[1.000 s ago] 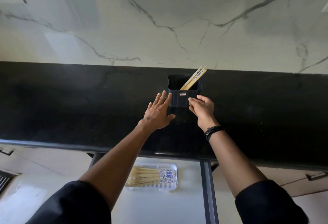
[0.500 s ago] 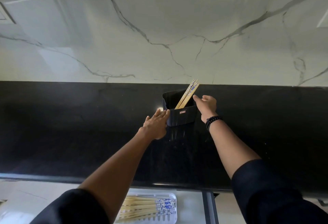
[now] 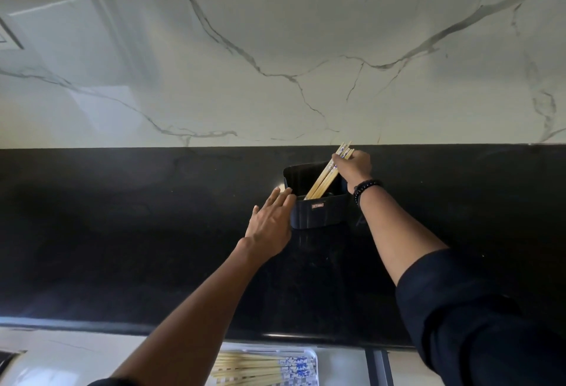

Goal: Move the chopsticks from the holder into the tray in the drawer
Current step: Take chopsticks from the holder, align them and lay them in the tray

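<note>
The chopsticks [image 3: 324,180] stood bundled in the holder [image 3: 318,212] with the long axis slanted. Their lower ends were inside the holder and their upper ends leaned up and right, past its rim. The right hand [image 3: 355,165] gripped the bundle near the upper ends, fingers curled round it, so the shafts ran down and left from that hand. The left hand [image 3: 269,223] held nothing; its straight fingers touched the holder's left corner.

Judged step: withdraw the bundle along the slanted axis while the left hand steadies the holder.

The holder sat on the table [image 3: 122,232]. The tray [image 3: 315,358], in the drawer [image 3: 340,367], lay behind both hands, toward the person, with stored chopsticks [image 3: 251,369] lying crosswise in it.
</note>
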